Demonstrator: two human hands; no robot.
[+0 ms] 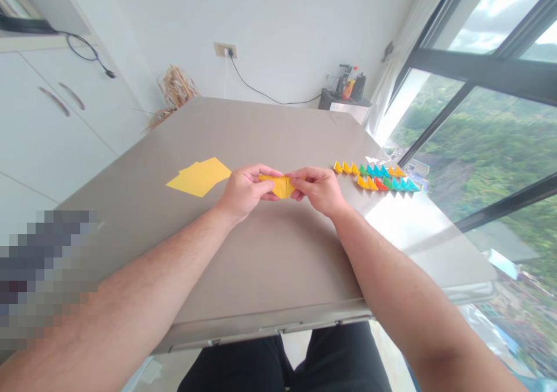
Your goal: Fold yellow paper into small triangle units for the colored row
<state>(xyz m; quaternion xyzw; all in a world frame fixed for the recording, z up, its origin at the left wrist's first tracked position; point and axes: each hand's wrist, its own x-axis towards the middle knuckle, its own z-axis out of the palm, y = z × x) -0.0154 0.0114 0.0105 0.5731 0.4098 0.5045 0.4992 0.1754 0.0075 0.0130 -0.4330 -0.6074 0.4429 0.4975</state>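
My left hand (244, 190) and my right hand (318, 188) meet over the middle of the grey table (278, 253). Both pinch a small folded yellow paper piece (282, 186) between thumbs and fingers, holding it just above the tabletop. To the left of my hands lie loose yellow paper sheets (200, 177), flat and overlapping. To the right, near the table's window-side edge, stand two rows of folded paper triangles (378, 177) in yellow, green, blue, orange and red.
A window (487, 148) runs along the right side. White cabinets (47, 125) stand at the left. Dry straw (174, 90) sits beyond the table's far left corner, bottles (348, 84) on a stand at the far right, a cable (270, 96) from the wall socket.
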